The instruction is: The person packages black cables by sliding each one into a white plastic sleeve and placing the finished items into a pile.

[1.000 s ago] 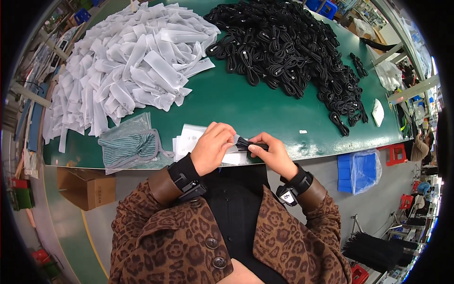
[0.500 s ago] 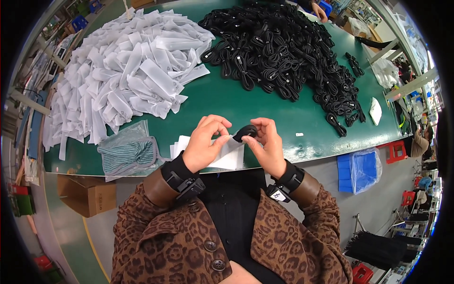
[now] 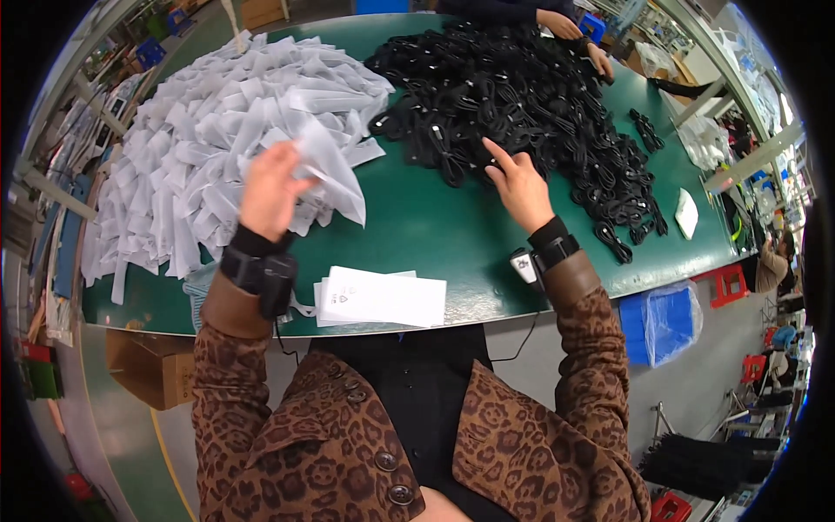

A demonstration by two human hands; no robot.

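Observation:
My left hand [image 3: 271,190], blurred by motion, is over the near side of a big heap of whitish translucent pouches [image 3: 178,165]. Its thumb and fingers are apart. Right beside the fingertips a tilted pouch [image 3: 335,174] stands out above the heap, partly smeared; whether they still touch is unclear. My right hand [image 3: 524,187] reaches to the near edge of a heap of coiled black cables [image 3: 513,96]. Its index finger points forward, and no cable shows in its grasp. Between my forearms, a stack of flat white printed sleeves [image 3: 383,300] lies by the table's near edge.
Another person's hands [image 3: 578,39] are at the far side of the cable heap. A striped teal item [image 3: 198,283] is partly behind my left forearm. A small white packet [image 3: 686,214] lies on the right of the green table [image 3: 478,252]. A cardboard box [image 3: 152,370] stands below on the left.
My hands, earlier together at a coiled cable and a pouch, have parted: left to the pouch heap, right forward to the cables. The stack is now uncovered. More of the other person shows.

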